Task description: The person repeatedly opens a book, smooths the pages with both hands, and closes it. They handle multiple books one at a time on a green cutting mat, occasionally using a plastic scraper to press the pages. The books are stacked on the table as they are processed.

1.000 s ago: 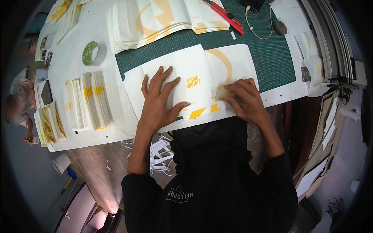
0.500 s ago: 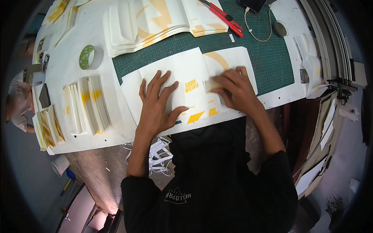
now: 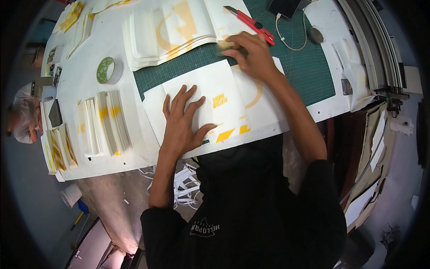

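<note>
- While the left hand (image 3: 181,123) lies flat, fingers spread, on a folded white card sheet (image 3: 215,101) with yellow print, its grip is fully open and closed round nothing; it only presses down.
- Sheet sits at the near edge of the green cutting mat (image 3: 309,67), partly overhanging onto the white bench (image 3: 80,58), directly in front of the person.
- Right hand (image 3: 253,56) is at the far edge of the sheet, fingers curled over a small tan object (image 3: 226,45); what the object is cannot be told. Grip appears closed on it.
- Red utility knife (image 3: 251,24) lies on the mat just beyond the right hand, apart from it.
- Stack of printed white sheets (image 3: 170,31) sits at the mat's far left corner, just beside the tan object.
- Roll of tape (image 3: 107,70) rests on the bench left of the mat.
- Rows of folded cards (image 3: 105,123) stand on edge, left of the left hand, well apart from it.
</note>
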Demonstrator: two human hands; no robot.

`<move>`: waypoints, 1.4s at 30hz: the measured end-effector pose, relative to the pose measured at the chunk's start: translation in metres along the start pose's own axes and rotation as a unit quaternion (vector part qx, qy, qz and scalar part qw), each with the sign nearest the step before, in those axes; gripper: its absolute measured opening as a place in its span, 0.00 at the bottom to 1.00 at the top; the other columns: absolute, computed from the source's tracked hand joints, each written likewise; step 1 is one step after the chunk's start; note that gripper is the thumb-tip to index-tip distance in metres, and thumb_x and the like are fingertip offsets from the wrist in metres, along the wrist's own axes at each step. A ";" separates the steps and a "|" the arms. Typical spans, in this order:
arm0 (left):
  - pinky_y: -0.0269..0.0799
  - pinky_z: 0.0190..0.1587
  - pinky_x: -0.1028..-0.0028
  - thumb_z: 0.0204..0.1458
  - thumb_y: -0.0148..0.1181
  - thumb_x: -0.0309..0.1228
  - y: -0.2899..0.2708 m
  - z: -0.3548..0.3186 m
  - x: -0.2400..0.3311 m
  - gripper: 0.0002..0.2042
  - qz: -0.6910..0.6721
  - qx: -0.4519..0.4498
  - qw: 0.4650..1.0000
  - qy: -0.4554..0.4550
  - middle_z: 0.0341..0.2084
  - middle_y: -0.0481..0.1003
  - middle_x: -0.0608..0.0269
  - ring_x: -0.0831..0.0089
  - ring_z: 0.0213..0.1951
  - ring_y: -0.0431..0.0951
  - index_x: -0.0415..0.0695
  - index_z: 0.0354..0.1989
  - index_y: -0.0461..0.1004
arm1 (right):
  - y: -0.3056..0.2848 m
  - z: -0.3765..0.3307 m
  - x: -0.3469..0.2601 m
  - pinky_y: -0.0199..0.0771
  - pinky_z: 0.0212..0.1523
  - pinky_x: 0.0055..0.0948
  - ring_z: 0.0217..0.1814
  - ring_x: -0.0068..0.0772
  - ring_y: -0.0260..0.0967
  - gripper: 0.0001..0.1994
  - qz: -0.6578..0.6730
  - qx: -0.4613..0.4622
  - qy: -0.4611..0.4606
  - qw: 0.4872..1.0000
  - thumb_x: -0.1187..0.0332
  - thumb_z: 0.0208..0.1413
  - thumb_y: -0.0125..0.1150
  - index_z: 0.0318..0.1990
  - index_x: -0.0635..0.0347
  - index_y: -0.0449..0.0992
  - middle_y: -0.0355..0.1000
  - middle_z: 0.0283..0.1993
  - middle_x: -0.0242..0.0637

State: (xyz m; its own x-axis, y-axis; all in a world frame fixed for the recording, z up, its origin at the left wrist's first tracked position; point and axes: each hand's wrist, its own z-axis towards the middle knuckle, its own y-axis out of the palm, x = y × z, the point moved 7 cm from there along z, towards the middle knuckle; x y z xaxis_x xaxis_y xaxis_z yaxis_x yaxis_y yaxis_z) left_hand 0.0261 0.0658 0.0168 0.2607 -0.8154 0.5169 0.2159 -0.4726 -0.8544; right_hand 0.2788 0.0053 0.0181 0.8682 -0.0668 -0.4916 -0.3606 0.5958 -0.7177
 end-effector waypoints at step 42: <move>0.54 0.78 0.56 0.65 0.54 0.24 -0.006 -0.008 -0.021 0.24 -0.132 0.102 0.984 -0.059 0.71 0.68 0.40 0.45 0.73 0.66 0.36 0.70 0.68 | -0.024 -0.157 -0.122 0.64 0.58 0.53 0.52 0.42 0.73 0.27 -0.041 -0.022 -0.034 0.998 0.73 0.43 0.78 0.55 0.61 0.81 0.76 0.51 0.39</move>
State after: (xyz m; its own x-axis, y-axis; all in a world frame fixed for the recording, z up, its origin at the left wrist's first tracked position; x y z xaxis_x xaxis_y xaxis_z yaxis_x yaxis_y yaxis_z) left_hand 0.0115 0.0831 0.0103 0.2748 -0.6228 0.7326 0.4722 -0.5763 -0.6670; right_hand 0.1276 -0.1267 0.0175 0.9161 -0.0596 -0.3965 -0.2998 0.5549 -0.7760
